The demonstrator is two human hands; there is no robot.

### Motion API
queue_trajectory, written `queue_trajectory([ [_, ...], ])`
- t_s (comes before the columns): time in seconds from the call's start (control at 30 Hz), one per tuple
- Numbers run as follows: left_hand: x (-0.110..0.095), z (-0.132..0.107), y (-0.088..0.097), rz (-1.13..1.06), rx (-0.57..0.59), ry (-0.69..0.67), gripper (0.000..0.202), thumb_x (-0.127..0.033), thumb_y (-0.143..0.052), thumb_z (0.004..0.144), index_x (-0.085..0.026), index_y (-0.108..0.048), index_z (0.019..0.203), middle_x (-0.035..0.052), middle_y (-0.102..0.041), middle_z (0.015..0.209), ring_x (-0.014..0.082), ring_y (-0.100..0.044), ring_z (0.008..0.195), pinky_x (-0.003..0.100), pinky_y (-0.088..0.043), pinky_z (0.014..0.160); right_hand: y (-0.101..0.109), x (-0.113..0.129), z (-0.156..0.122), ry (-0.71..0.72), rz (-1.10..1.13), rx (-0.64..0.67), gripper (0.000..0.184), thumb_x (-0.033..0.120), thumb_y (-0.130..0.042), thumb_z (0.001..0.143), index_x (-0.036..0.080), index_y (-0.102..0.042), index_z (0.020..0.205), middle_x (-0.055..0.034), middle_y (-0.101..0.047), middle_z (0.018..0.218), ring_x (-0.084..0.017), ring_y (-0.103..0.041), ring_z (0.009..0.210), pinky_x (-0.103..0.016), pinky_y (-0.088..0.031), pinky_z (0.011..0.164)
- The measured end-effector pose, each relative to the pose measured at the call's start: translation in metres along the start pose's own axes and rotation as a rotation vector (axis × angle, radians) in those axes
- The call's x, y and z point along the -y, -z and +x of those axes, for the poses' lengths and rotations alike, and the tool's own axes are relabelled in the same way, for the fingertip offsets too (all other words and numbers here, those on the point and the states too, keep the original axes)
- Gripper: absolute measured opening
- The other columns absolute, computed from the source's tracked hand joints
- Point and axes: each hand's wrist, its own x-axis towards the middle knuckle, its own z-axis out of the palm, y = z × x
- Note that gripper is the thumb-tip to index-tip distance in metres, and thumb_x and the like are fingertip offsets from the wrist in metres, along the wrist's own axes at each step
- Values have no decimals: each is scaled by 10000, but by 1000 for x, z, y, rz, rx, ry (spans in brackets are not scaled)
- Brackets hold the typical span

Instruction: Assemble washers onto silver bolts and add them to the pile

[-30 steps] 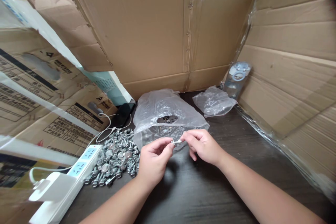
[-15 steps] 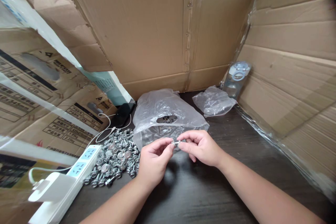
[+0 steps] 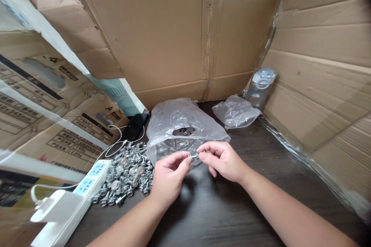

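Observation:
My left hand (image 3: pixel 169 175) and my right hand (image 3: pixel 224 160) meet over the dark table (image 3: pixel 232 208), both pinching one small silver bolt (image 3: pixel 193 156) between their fingertips. The left fingers grip its head end, the right fingers close on the shaft end, where there may be a washer or nut. Just behind the hands lies a clear plastic bag (image 3: pixel 181 129) with small metal parts inside. A heap of several silver bolts (image 3: pixel 127 173) lies on the table left of my left hand.
A white power strip (image 3: pixel 68 204) with a cable lies at the front left. A dark phone (image 3: pixel 135 125) rests behind the heap. A crumpled plastic bag (image 3: pixel 236 111) and a clear water bottle (image 3: pixel 261 85) stand at the back right. Cardboard walls (image 3: pixel 162 34) enclose the table.
My right hand has slid a little leftward along the bolt, closer to the left fingertips. The left hand has barely moved.

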Motion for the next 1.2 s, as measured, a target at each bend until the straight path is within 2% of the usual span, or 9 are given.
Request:
queue_trajectory([
  [0.13, -1, 0, -1, -26, 7, 19, 201, -301, -781, 684, -131, -756, 789, -20, -576, 517, 67, -479, 485, 170, -421, 481, -3, -2, -1, -2, -19, 2, 237, 340, -686, 821, 149, -646, 956, 95, -400, 480, -80, -457, 343, -190, -359, 381],
  [0.3, 0, 1, -2, -13, 29, 116, 228, -314, -794, 677, -128, -764, 806, -11, -599, 523, 64, -490, 474, 165, -429, 476, -4, -4, 0, -42, -51, -5, 230, 371, -646, 846, 142, -650, 867, 41, -507, 518, -77, -460, 355, -181, -329, 359],
  [0.53, 1, 2, -3, -54, 47, 152, 271, -298, -836, 618, -122, -763, 812, -5, -631, 545, 71, -507, 491, 174, -435, 481, -5, -1, -1, -46, -61, -6, 263, 399, -609, 868, 139, -619, 824, 4, -571, 634, -67, -474, 365, -176, -321, 348],
  [0.8, -8, 0, -6, -79, 28, 121, 243, -258, -853, 565, -130, -756, 747, -4, -650, 549, 79, -518, 485, 191, -433, 476, -5, 1, -2, -30, -78, 17, 316, 443, -580, 886, 143, -595, 790, 17, -537, 612, -70, -473, 364, -183, -321, 355],
  [1.07, -7, -3, -7, -20, 19, 7, 225, -279, -841, 588, -139, -756, 741, 18, -685, 603, 105, -556, 502, 227, -473, 503, -6, 1, -2, -13, -147, 9, 402, 503, -517, 925, 168, -549, 705, 56, -429, 517, -84, -468, 365, -193, -329, 360],
  [1.2, -3, -2, -6, 3, 7, -20, 210, -276, -830, 613, -142, -757, 758, 22, -695, 631, 108, -567, 522, 226, -481, 514, -3, 0, -1, -4, -85, 22, 344, 491, -544, 914, 158, -602, 847, 46, -482, 587, -74, -469, 373, -191, -331, 365],
])
